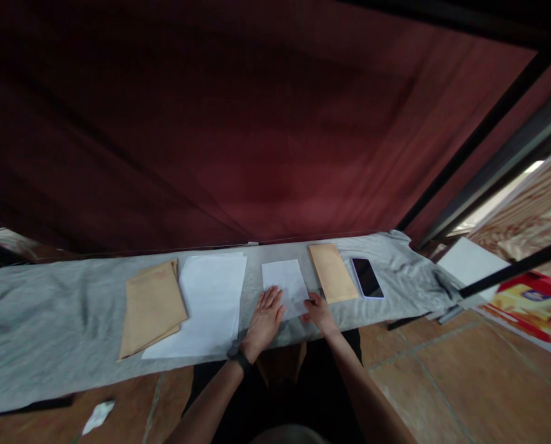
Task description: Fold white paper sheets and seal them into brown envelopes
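Note:
A white sheet of paper (287,276), smaller than the sheets at its left and perhaps folded, lies on the grey cloth in front of me. My left hand (267,313) rests flat on its lower left part, fingers stretched out. At the lower right edge of the paper, my right hand (319,312) has its fingers curled together; whether they pinch the edge is too small to make out. Just right of the paper lies a brown envelope (333,272). To the left are a stack of larger white sheets (213,296) and several brown envelopes (153,302) overlapping it.
A phone (368,279) lies right of the single envelope. The grey cloth (72,308) covers a long narrow surface against a dark red fabric wall (257,154). Black metal bars (479,142) and a red-and-yellow box (534,308) stand at the right. A white scrap (98,417) is on the tiled floor.

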A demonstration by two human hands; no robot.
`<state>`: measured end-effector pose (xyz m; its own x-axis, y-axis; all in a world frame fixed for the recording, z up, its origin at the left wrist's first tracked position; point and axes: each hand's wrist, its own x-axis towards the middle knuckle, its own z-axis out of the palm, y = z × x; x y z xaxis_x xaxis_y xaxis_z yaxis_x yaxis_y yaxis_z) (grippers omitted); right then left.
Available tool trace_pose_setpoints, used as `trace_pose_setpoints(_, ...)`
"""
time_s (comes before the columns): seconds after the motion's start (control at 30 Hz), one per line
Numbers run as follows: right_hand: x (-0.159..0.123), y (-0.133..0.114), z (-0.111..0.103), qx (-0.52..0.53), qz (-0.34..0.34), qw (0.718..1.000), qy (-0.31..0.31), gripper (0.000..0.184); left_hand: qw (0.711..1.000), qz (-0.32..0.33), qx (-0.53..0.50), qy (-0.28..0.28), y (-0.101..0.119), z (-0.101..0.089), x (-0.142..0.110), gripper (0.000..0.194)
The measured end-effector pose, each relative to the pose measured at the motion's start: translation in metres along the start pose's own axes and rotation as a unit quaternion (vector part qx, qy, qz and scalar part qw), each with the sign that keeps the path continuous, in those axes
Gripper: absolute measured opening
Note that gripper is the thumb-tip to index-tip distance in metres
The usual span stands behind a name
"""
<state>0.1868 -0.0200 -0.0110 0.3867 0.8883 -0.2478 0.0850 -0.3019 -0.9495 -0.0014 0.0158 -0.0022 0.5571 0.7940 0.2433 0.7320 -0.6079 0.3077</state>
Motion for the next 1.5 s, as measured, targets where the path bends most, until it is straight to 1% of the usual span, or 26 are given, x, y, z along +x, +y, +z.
trace_pose_setpoints(0.13, -0.002, -0.004, -0.002, -0.089, -0.014, 0.996, 0.002, 0.027, 1.0, 0.008, 0.011, -0.011, 0.003, 0.005, 0.02, 0.052)
trace_pose_setpoints(0.2, -0.005, -0.007, -0.003, -0.131, -0.029, 0.991, 0.024, 0.031, 1.0, 0.01, 0.017, -0.019, 0.005, 0.011, 0.029, 0.053)
trace_pose_setpoints(0.23, -0.007, -0.008, -0.002, -0.165, -0.05, 0.984, 0.044, 0.034, 1.0, 0.01, 0.02, -0.019, 0.006, 0.014, 0.033, 0.052)
trace_pose_setpoints(0.27, -0.009, -0.009, -0.001, -0.21, -0.084, 0.972, 0.066, 0.037, 0.999, 0.01, 0.024, -0.019, 0.007, 0.017, 0.037, 0.052)
trace_pose_setpoints(0.3, -0.011, -0.01, 0.002, -0.261, -0.128, 0.953, 0.086, 0.039, 0.999, 0.01, 0.029, -0.018, 0.007, 0.02, 0.04, 0.052)
trace_pose_setpoints(0.33, -0.012, -0.009, 0.006, -0.312, -0.18, 0.928, 0.099, 0.04, 0.999, 0.013, 0.034, -0.019, 0.007, 0.022, 0.043, 0.051)
trace_pose_setpoints(0.4, -0.015, -0.005, 0.015, -0.392, -0.28, 0.87, 0.102, 0.042, 0.999, 0.025, 0.042, -0.025, 0.005, 0.026, 0.047, 0.05)
trace_pose_setpoints(0.43, -0.016, -0.001, 0.019, -0.412, -0.315, 0.85, 0.093, 0.043, 0.998, 0.032, 0.045, -0.028, 0.003, 0.027, 0.049, 0.05)
trace_pose_setpoints(0.47, -0.017, 0.004, 0.024, -0.427, -0.341, 0.833, 0.087, 0.044, 0.998, 0.039, 0.048, -0.03, 0.001, 0.028, 0.052, 0.05)
trace_pose_setpoints(0.53, -0.02, 0.014, 0.03, -0.454, -0.369, 0.807, 0.085, 0.046, 0.997, 0.045, 0.052, -0.026, -0.005, 0.028, 0.057, 0.05)
trace_pose_setpoints(0.63, -0.023, 0.025, 0.034, -0.48, -0.38, 0.784, 0.098, 0.05, 0.998, 0.036, 0.056, -0.017, -0.014, 0.029, 0.067, 0.05)
trace_pose_setpoints(0.8, -0.027, 0.025, 0.032, -0.491, -0.386, 0.774, 0.1, 0.056, 0.998, -0.012, 0.069, -0.011, -0.036, 0.027, 0.09, 0.053)
trace_pose_setpoints(0.93, -0.03, 0.019, 0.034, -0.486, -0.377, 0.78, 0.112, 0.055, 0.996, -0.049, 0.07, -0.017, -0.054, 0.022, 0.106, 0.055)
trace_pose_setpoints(1.0, -0.031, 0.016, 0.035, -0.483, -0.371, 0.785, 0.116, 0.054, 0.995, -0.068, 0.068, -0.011, -0.057, 0.02, 0.11, 0.055)
trace_pose_setpoints(1.07, -0.033, 0.014, 0.036, -0.479, -0.368, 0.788, 0.115, 0.054, 0.995, -0.076, 0.061, 0.006, -0.052, 0.02, 0.109, 0.055)
trace_pose_setpoints(1.1, -0.033, 0.013, 0.036, -0.476, -0.368, 0.79, 0.114, 0.054, 0.997, -0.062, 0.053, 0.011, -0.047, 0.021, 0.108, 0.055)
trace_pose_setpoints(1.17, -0.034, 0.013, 0.037, -0.468, -0.366, 0.796, 0.116, 0.054, 1.0, 0.007, 0.027, -0.005, -0.033, 0.026, 0.104, 0.054)
trace_pose_setpoints(1.23, -0.034, 0.013, 0.038, -0.461, -0.36, 0.802, 0.12, 0.05, 0.994, 0.091, 0.002, -0.054, -0.018, 0.032, 0.101, 0.051)
trace_pose_setpoints(1.27, -0.034, 0.014, 0.039, -0.46, -0.356, 0.804, 0.122, 0.048, 0.991, 0.113, -0.004, -0.072, -0.012, 0.035, 0.101, 0.05)
trace_pose_setpoints(1.3, -0.034, 0.014, 0.039, -0.459, -0.352, 0.806, 0.123, 0.046, 0.989, 0.125, -0.005, -0.083, -0.007, 0.037, 0.101, 0.05)
trace_pose_setpoints(1.37, -0.034, 0.013, 0.04, -0.459, -0.346, 0.809, 0.125, 0.046, 0.989, 0.124, 0.003, -0.083, -0.003, 0.039, 0.105, 0.05)
trace_pose_setpoints(1.43, -0.034, 0.011, 0.039, -0.459, -0.345, 0.81, 0.124, 0.049, 0.991, 0.114, 0.018, -0.073, -0.006, 0.038, 0.111, 0.051)
trace_pose_setpoints(1.5, -0.033, 0.011, 0.038, -0.458, -0.346, 0.81, 0.123, 0.052, 0.993, 0.091, 0.038, -0.064, -0.015, 0.033, 0.117, 0.053)
